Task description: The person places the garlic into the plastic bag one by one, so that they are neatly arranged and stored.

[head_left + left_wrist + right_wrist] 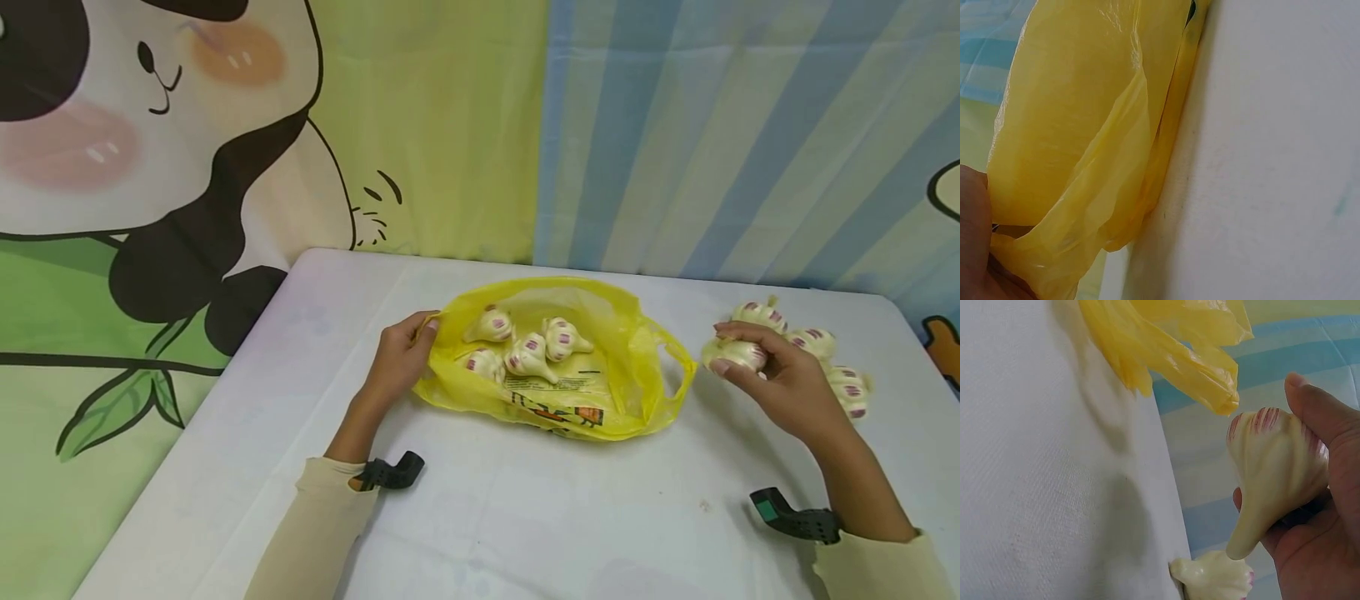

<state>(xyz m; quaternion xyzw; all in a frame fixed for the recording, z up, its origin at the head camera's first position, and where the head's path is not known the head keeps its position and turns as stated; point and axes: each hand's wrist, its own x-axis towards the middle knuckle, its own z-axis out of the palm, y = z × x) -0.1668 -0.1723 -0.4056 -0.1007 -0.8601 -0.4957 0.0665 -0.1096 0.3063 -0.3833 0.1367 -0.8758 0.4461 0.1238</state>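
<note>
A yellow plastic bag [630, 408] lies with its mouth spread on the table. Several white garlic bulbs [528, 357] with purple marks are inside it. At the bag's left end, my left hand [396, 357] pinches the rim between thumb and fingers; the left wrist view shows the folded yellow film [1085, 137] close by. My right hand [795, 383] grips one garlic bulb [1275, 456] above the table, just right of the bag's handle loop [682, 367]. In the right wrist view its stem end points down.
Three more garlic bulbs [849, 390] lie on the table right of and behind my right hand. The white-covered table [525, 517] ends at the back against a printed cloth [637, 125] with a panda and stripes. Dark bands with cameras [390, 473] sit on both wrists.
</note>
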